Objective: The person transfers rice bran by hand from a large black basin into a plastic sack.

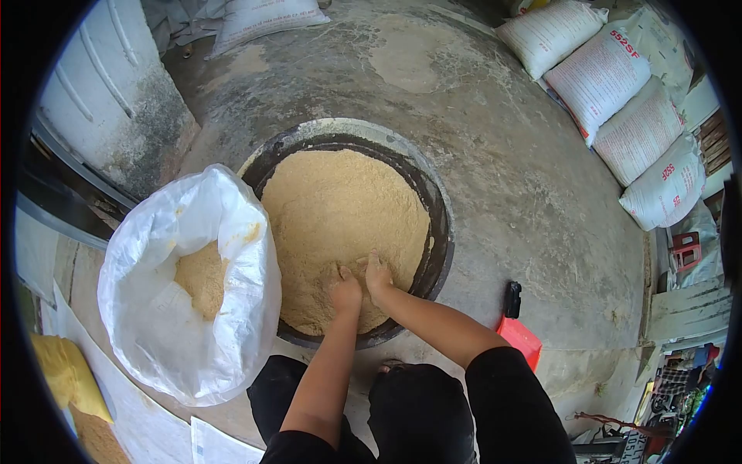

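Observation:
A round black tub (440, 232) stands on the floor in front of me, filled with pale yellow, bran-like meal (340, 201). My left hand (345, 291) is pushed into the meal near the tub's close side, its fingers mostly buried. Right beside it, my right hand (377, 278) also reaches into the meal, with its fingers partly hidden. Whether either hand is closed on a clump of meal does not show. Left of the tub stands an open white plastic sack (247, 309), with more of the same meal (202, 280) down inside.
Several printed white sacks (599, 77) line the right side, and another sack (267, 23) lies at the back. A red dustpan-like object (522, 340) with a black handle (512, 299) lies right of the tub. A yellow sack (69, 375) sits at the lower left.

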Demonstrator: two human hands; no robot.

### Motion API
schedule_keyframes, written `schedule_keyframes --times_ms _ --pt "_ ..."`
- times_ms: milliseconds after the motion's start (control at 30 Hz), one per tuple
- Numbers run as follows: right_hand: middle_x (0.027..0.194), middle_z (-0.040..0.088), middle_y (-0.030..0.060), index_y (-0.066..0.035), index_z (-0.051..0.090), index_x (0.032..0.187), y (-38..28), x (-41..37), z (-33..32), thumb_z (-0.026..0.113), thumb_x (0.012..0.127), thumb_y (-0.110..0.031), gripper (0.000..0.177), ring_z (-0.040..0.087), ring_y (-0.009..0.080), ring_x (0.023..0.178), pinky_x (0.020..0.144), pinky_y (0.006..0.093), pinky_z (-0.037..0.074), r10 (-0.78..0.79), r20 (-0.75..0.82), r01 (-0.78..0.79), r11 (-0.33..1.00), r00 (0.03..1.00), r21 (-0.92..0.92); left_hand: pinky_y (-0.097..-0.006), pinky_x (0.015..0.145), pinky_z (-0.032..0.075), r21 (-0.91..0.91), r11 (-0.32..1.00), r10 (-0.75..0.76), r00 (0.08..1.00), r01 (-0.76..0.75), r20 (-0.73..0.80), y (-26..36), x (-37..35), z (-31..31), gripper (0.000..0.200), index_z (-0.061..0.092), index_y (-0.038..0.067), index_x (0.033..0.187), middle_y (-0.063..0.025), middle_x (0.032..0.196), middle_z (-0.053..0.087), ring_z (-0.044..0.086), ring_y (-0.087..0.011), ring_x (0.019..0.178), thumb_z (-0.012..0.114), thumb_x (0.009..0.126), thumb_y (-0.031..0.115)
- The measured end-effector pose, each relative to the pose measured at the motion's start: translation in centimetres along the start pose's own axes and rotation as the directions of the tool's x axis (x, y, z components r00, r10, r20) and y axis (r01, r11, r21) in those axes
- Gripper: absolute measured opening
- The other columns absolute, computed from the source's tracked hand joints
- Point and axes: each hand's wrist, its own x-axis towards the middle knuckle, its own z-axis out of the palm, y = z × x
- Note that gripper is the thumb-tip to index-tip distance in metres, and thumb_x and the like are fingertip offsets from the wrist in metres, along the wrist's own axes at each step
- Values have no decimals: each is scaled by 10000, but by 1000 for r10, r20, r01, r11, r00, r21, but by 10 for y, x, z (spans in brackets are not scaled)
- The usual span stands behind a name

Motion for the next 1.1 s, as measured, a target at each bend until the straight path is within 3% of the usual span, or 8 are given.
schedule_keyframes --times_ms 133,267,333,533,700,967,1033,1100 --pt "1050 575 193 -6 568 1069 -32 -44 1 403 865 -424 494 519 331 1008 903 373 364 -1 -115 3 1000 993 10 -405 841 398 -427 868 -266 963 255 35 24 -4 -12 454 540 -93 1034 -262 1052 550 522 -381 981 429 882 321" --pt "1034 569 153 -12 558 1078 -38 -42 1 514 792 -380 468 519 269 966 869 328 369 -52 -9 53 966 999 254 -311 759 435 -596 769 -309 950 230 -33 4 13 11 372 580 -55 977 -153 908 607 569 -236 832 428 901 276" --pt "994 596 153 7 585 1035 -52 -51 -2 512 806 -342 424 543 269 941 842 328 386 -83 -32 89 934 996 347 -289 710 445 -828 552 -213 977 96 -29 44 -7 -11 346 586 -47 927 -116 883 609 566 -189 769 438 903 266" --pt "1019 555 135 36 525 1068 -124 -101 -11 520 805 -333 453 513 211 940 853 300 379 -308 -4 263 806 951 530 -259 667 432 -963 259 -37 995 -79 -92 106 -15 -69 314 582 -20 831 -71 804 591 538 -131 723 427 910 241" --pt "916 590 130 22 569 957 -186 -181 2 435 852 -257 326 592 212 796 724 308 479 -401 215 54 563 890 825 -250 638 421 -939 252 41 972 -236 -233 143 -28 -151 318 582 -13 829 -42 772 578 515 -105 691 417 917 244" --pt "887 592 112 14 568 936 -215 -245 91 413 866 -259 322 597 214 783 711 314 475 -513 537 -172 596 670 784 -248 681 436 -868 226 -29 888 -442 -459 134 -22 -274 361 605 -26 888 -62 801 607 548 -114 731 414 919 279" --pt "870 597 103 14 580 912 -212 -260 121 411 869 -260 325 596 210 778 701 313 472 -550 563 -177 600 618 780 -247 701 440 -803 355 -48 849 -478 -527 111 -11 -297 376 605 -32 922 -77 837 617 561 -122 759 408 921 287" --pt "840 618 117 16 604 864 -201 -274 140 424 873 -265 334 597 242 768 698 324 461 -713 428 442 689 555 574 -258 705 440 -793 344 -63 830 -503 -554 88 -3 -311 362 604 -39 922 -81 837 617 564 -135 770 410 916 267"
